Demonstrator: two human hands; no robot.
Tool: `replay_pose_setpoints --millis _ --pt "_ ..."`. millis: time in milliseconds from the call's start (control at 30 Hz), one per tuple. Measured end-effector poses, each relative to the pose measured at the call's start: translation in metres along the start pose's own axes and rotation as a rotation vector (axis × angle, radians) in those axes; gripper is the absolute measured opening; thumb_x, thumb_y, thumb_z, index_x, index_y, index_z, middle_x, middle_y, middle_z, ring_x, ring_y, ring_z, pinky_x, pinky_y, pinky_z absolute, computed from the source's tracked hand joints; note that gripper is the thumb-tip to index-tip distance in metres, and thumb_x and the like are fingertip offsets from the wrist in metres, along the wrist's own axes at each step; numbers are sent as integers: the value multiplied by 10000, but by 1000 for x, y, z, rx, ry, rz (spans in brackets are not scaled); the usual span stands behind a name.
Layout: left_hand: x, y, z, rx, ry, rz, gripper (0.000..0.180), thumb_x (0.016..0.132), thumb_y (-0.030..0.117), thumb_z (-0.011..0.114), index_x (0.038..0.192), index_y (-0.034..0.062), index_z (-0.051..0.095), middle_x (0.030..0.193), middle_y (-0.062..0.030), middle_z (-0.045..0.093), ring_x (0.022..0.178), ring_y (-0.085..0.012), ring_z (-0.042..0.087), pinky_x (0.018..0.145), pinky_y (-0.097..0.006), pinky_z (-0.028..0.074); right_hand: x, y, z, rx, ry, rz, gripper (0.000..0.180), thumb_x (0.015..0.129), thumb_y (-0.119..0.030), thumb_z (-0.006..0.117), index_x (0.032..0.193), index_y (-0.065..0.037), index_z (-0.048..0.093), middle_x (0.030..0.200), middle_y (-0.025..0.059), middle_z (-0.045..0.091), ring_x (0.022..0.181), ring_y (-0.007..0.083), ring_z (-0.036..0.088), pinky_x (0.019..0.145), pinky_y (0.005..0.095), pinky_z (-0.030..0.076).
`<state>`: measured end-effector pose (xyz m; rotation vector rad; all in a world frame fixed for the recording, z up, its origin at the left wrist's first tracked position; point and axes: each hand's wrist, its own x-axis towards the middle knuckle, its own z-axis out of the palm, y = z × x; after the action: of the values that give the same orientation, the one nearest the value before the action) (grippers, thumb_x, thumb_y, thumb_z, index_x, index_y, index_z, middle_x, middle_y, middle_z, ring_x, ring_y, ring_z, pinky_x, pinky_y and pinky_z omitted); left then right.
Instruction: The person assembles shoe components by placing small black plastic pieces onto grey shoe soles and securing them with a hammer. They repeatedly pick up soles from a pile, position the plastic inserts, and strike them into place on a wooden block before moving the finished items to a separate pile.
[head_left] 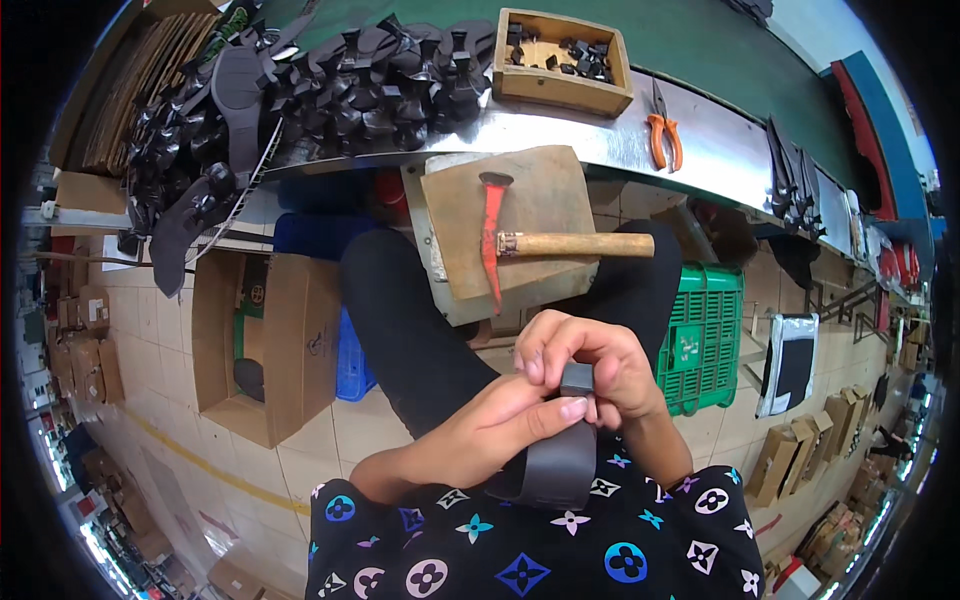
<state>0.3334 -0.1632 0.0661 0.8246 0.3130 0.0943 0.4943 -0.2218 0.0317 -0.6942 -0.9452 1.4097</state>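
A black heeled sandal (560,468) is in my two hands just above my lap, with its wide smooth strap toward my body and its square-ended heel (577,378) pointing up. My left hand (505,420) is closed round it below the heel, the thumb pressed along its side. Curled about the heel's end, the fingers of my right hand (605,360) pinch at it; whether a separate small piece is between them I cannot tell. Beyond my hands, a hammer (570,244) with a red head and wooden handle lies on a brown board (450,215) between my knees.
A wooden box (565,88) of small black pieces stands on the metal-edged bench, beside orange-handled pliers (663,135). Many black heeled sandals (370,90) are heaped at the far left. A cardboard box (300,350) is left of my legs, a green crate (708,340) right.
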Motion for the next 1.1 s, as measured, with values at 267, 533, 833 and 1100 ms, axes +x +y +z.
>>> replay_pose_setpoints --millis 267,533,833,1100 --pt "1 -6 1 20 -26 -46 385 1063 315 446 994 -12 636 1004 -82 611 1017 -160 565 946 -299 426 -4 -1 -1 37 12 22 543 980 -533 518 786 -36 618 827 96 598 824 238 517 774 376 409" --pt "13 -29 -21 224 6 62 440 1064 382 432 1036 -7 637 1049 -81 611 1049 -159 554 951 -325 423 -7 8 4 -166 188 -78 492 874 -517 680 818 -42 566 818 97 568 886 268 556 825 397 467" --pt "11 -16 -55 847 222 135 401 1053 345 405 1056 -45 498 967 -228 592 909 -381 595 830 -435 466 13 36 -37 -499 49 -4 432 871 -240 662 1147 92 673 1157 284 672 1264 323 573 1169 475 311" --pt "-43 140 -92 1170 1356 1095 257 1016 269 577 1050 21 637 992 -85 651 878 -188 606 805 -342 498 33 -13 -36 -643 432 -129 451 1000 -219 525 1356 58 541 1361 164 596 1066 256 671 995 355 473"
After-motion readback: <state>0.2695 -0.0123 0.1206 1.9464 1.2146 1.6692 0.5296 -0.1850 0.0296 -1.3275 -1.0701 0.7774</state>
